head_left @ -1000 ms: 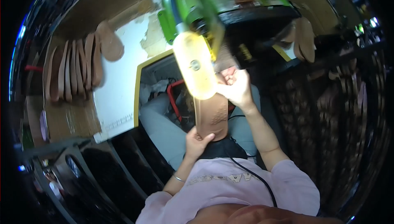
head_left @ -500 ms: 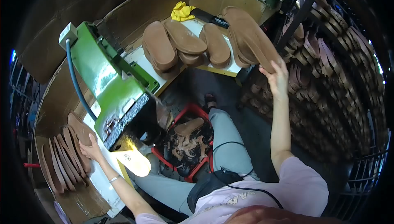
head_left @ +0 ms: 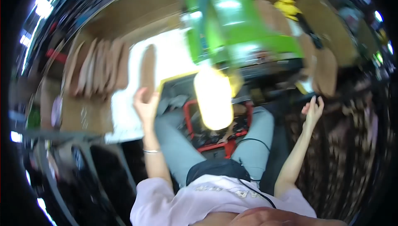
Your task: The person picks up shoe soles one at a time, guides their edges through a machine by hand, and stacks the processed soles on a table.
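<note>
My left hand (head_left: 146, 106) grips the lower end of a brown sole (head_left: 148, 66), which points away from me over the white tabletop (head_left: 174, 48). A row of several soles (head_left: 97, 68) stands on edge to its left. On the other side, my right hand (head_left: 314, 112) is empty with its fingers apart, just below the brown soles (head_left: 324, 72) at the table's right end. Between my hands, a bright lamp (head_left: 213, 99) glows in front of the green machine (head_left: 236, 23). Motion blurs the picture.
Under the lamp, a red-framed container (head_left: 228, 148) with dark scraps sits between my knees. A yellow cloth (head_left: 287, 8) lies by a black-handled tool (head_left: 309, 29) at the back right. Cardboard walls (head_left: 132, 8) edge the table. Racks of soles (head_left: 348, 143) stand at the right.
The view has swung back toward the machine. My left hand has brought a sole away from the row at the left. My right hand has let go of the sole it held at the right stack.
</note>
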`<state>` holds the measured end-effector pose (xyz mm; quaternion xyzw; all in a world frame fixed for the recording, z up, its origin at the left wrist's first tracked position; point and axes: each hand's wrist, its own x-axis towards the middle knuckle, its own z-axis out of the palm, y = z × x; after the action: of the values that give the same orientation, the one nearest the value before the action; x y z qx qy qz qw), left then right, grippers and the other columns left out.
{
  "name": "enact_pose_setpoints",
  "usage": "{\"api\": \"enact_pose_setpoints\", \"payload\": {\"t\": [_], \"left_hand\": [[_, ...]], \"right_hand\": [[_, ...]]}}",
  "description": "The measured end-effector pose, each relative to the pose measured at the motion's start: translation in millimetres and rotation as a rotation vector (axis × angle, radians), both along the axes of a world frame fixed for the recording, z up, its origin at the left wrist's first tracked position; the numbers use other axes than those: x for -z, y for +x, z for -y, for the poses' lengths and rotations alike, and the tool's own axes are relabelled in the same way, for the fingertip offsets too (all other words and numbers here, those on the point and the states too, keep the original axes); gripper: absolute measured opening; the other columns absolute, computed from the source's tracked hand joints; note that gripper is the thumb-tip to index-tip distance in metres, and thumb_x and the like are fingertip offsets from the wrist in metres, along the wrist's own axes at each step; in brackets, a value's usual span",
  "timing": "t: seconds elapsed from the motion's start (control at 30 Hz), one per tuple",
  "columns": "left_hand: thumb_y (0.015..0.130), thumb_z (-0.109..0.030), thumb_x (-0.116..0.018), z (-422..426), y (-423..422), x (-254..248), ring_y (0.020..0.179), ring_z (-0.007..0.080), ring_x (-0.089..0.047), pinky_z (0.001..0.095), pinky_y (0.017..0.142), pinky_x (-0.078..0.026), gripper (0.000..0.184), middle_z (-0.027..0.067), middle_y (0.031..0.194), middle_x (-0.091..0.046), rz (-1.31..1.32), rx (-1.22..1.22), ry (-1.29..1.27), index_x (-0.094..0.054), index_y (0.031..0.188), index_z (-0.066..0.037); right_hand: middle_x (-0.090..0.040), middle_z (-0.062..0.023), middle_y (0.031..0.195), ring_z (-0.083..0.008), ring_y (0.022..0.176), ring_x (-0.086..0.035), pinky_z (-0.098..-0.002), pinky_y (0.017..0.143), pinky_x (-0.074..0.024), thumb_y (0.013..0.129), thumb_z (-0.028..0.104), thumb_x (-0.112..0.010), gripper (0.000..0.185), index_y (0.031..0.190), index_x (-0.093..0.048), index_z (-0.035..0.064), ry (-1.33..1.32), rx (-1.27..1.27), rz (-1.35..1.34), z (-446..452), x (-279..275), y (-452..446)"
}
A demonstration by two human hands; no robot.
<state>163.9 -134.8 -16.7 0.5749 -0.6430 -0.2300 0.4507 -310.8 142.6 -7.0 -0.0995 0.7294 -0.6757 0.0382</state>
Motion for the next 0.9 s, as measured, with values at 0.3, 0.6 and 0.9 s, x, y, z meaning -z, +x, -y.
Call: {"api": "enact_pose_setpoints", "payload": {"t": [0.3, 0.6, 0.9], "left_hand": [[0.059, -0.017, -0.079, -235, -41, -4, 0.121, 0.0341, -0.036, 0.0415, 0.097, -0.035, 0.068, 0.0219, 0.133, -0.031, 0.076, 0.288, 0.091, -0.046, 0.117, -0.003], [0.080, -0.007, -0.064, -158, -96, -20, 0.082, 0.0117, -0.059, 0.0248, 0.072, -0.048, 0.026, 0.0093, 0.094, -0.063, -0.922, 0.541, 0.569, -0.057, 0.103, 0.005], [0.072, -0.018, -0.074, -138, -170, -69, 0.065, 0.0075, -0.058, 0.0225, 0.058, -0.047, 0.031, 0.0068, 0.077, -0.066, -0.423, 0.808, 0.510, -0.065, 0.092, 0.004]], "right_hand": [[-0.057, -0.0093, 0.107, -0.0166, 0.099, -0.056, -0.0293, 0.087, -0.0442, 0.077, 0.012, -0.068, 0.050, 0.119, -0.044, -0.0017, -0.239, -1.236, 0.742, 93, 17, 279], [-0.058, -0.0067, 0.102, -0.0115, 0.096, -0.055, -0.0269, 0.086, -0.0435, 0.073, 0.001, -0.070, 0.043, 0.111, -0.050, -0.0020, 0.021, -1.446, 0.453, 40, 0, 216], [-0.063, -0.0103, 0.100, -0.0183, 0.095, -0.058, -0.0298, 0.086, -0.0441, 0.066, 0.008, -0.075, 0.044, 0.106, -0.059, -0.0028, 0.122, -1.100, 0.460, -31, 26, 236]]}}
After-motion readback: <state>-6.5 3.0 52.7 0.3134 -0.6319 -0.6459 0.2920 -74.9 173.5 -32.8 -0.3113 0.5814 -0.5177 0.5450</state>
